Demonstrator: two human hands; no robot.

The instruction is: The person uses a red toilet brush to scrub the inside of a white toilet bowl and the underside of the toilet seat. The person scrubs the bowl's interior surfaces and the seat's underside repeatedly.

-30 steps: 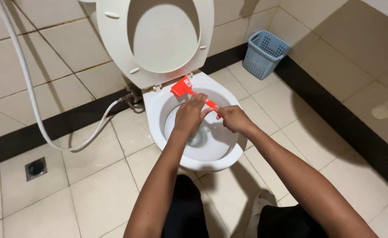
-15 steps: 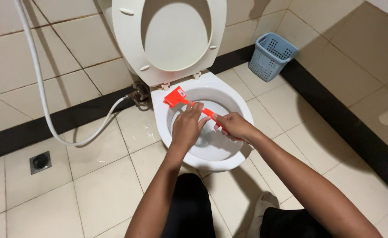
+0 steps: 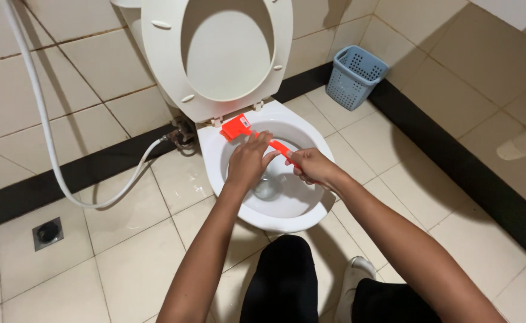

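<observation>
Head view looks down at a white toilet bowl [image 3: 311, 215] w/ its seat and lid [image 3: 215, 54] flipped up against the tiled wall. Two bare arms reach out over the bowl from the bottom of the pic.

The orange brush [image 3: 237, 127] lies across the back of the bowl. Its wide bristle head sits on the back-left part of the rim, right by the hinges. Its thin handle runs down and to the right, over the open bowl.

The left hand [image 3: 250, 160] is curled over the middle of the handle, fingers bent and closed on it. The right hand [image 3: 312, 167] grips the low end of the handle, fingers wrapped tight, near the right side of the rim. Both hands are close to each other but not touching.

There is a bit of water [image 3: 267, 188] at the bottom of the bowl, just under the left hand.

A white hose [image 3: 48, 137] hangs down the wall on the left and bends over to a metal valve [image 3: 182, 133] next to the bowl's back-left side. A floor drain [image 3: 48, 231] is in the tiles far left. A blue plastic basket [image 3: 354, 76] stands in the corner, back right, well apart from the bowl. A pale shoe [image 3: 355, 278] and dark pants [image 3: 284, 281] show near the front of the bowl.
</observation>
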